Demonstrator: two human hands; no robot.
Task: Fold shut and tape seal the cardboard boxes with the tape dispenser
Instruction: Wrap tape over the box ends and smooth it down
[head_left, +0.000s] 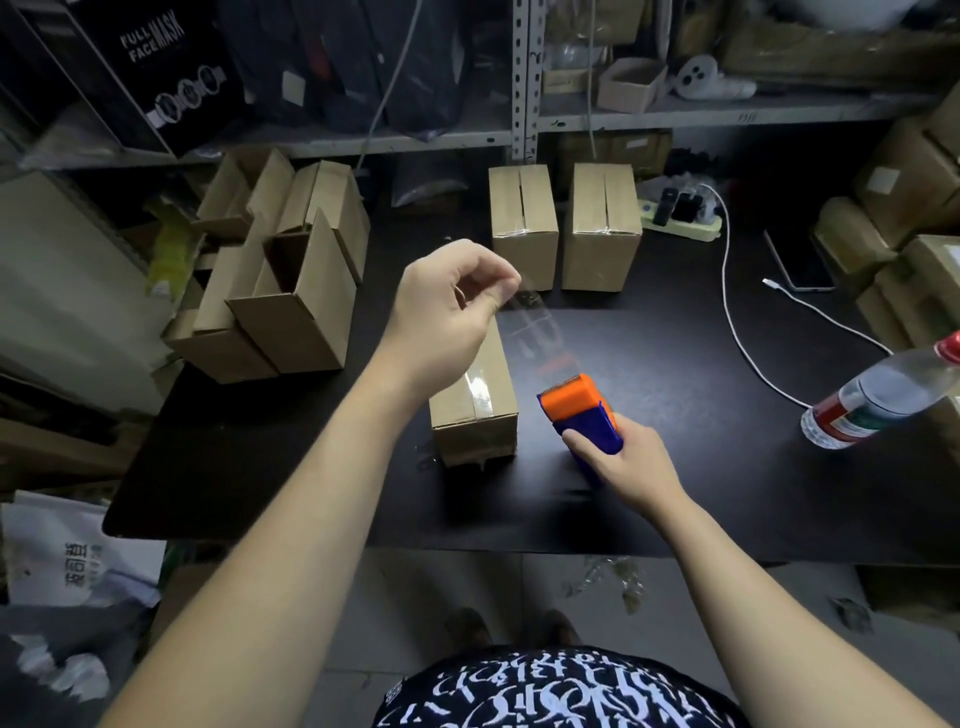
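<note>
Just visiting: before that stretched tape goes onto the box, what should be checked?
1. Left hand pinches the end of the tape strip: ok.
2. Right hand grips the tape dispenser: ok.
3. Nearest box has its flaps folded shut: ok.
4. Strip lined up over that box's seam: not ok, it hangs beside the box.
5. Strip free of wrinkles: cannot tell, too see-through.

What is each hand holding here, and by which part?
The left hand pinches the free end of the clear tape strip; the right hand grips the tape dispenser by its blue rear body.
</note>
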